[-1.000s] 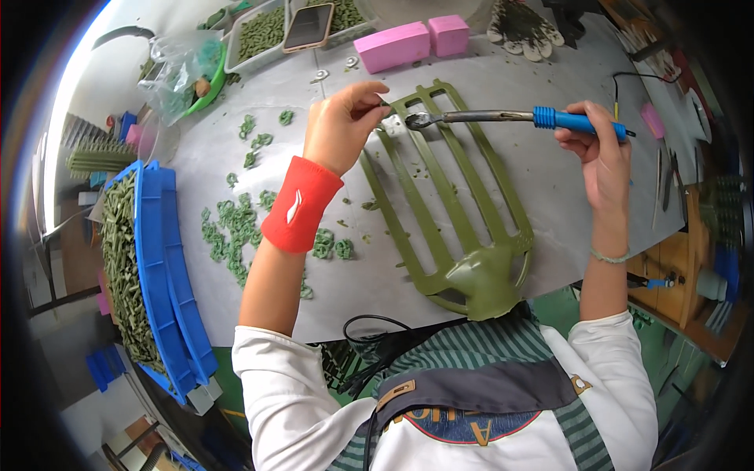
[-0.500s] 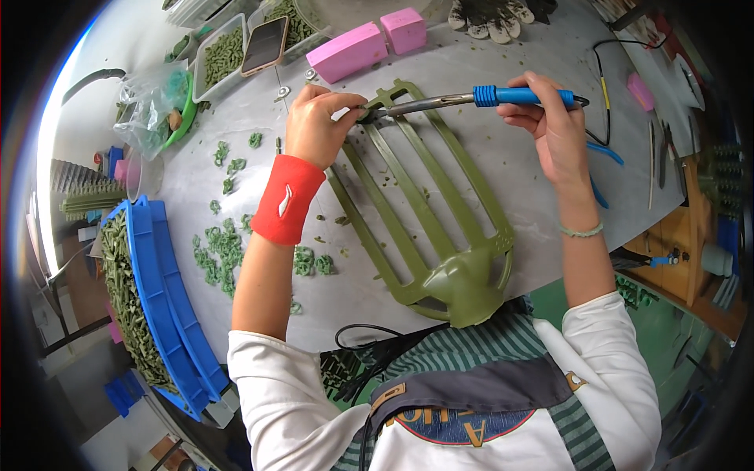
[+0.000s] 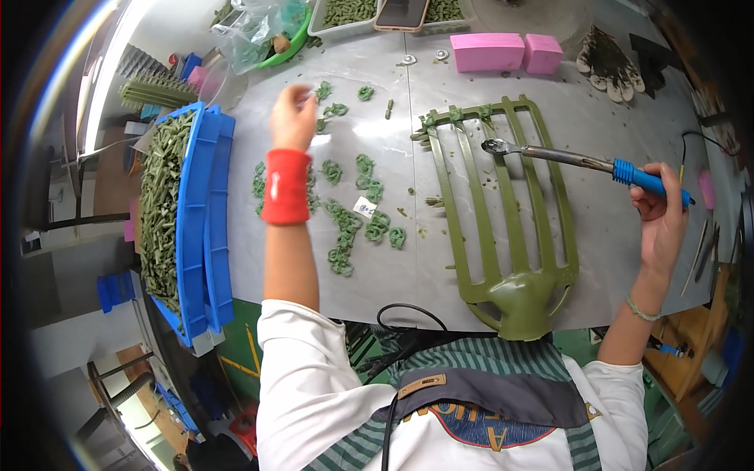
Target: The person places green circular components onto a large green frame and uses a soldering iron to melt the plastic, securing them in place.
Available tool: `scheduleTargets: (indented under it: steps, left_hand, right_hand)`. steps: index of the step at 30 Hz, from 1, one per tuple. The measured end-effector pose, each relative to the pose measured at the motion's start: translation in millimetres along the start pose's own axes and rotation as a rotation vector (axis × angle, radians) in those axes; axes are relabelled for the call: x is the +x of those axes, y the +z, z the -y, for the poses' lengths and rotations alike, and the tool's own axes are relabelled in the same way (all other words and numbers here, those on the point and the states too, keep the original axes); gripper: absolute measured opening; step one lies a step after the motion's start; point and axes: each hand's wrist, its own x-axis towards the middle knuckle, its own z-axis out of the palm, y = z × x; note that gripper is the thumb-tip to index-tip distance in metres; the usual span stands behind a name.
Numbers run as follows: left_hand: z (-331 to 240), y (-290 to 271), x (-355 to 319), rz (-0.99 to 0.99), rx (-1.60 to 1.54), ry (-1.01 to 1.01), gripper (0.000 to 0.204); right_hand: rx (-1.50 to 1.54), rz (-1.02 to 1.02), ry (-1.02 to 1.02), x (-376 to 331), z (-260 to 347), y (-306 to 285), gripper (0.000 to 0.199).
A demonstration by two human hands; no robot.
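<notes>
A soldering iron [image 3: 577, 157] with a blue handle and a blackened, spoon-like tip is in my right hand [image 3: 661, 216], fingers closed round the handle. Its tip hangs over an olive-green slotted plastic frame [image 3: 514, 259] with long bars and a rounded end toward me. Small green pieces [image 3: 455, 116] sit along the frame's far end. My left hand [image 3: 294, 118], under a red wristband [image 3: 286, 188], is over the table's left part beside small curled green pieces [image 3: 336, 109]. Motion smears its fingers, so what they hold cannot be made out.
A blue bin [image 3: 206, 228] full of green pellet-like pieces stands at the left. Two pink blocks [image 3: 487, 52], a phone [image 3: 402, 12] on clear tubs and stained gloves [image 3: 611, 69] lie at the back. More curled green pieces [image 3: 343, 235] and a small white label [image 3: 364, 207] lie mid-table.
My left hand has left the frame's far end and moved left to the loose green pieces. The iron's tip has come away from that end, still in my right hand. The view has shifted.
</notes>
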Motion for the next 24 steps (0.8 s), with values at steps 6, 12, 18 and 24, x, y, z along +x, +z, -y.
scheduleTargets:
  steps: [6,12,18,24]
  left_hand:
    - [38,-31,-37,0.113,0.490,-0.041,0.024]
    - [53,-44,-30,0.269,0.180,-0.011,0.025]
    - [37,-26,-11,0.225,-0.123,-0.067,0.034]
    - [-5,-4,16,0.475,0.163,0.311,0.033]
  right_hand:
    - [-0.033,-0.014,0.012,-3,5,7,0.027]
    - [-0.027,-0.029,-0.003,-7,8,12,0.026]
    - [-0.026,-0.032,0.006,-9,10,12,0.026]
    - [-0.024,-0.020,-0.009,-13,16,15,0.027]
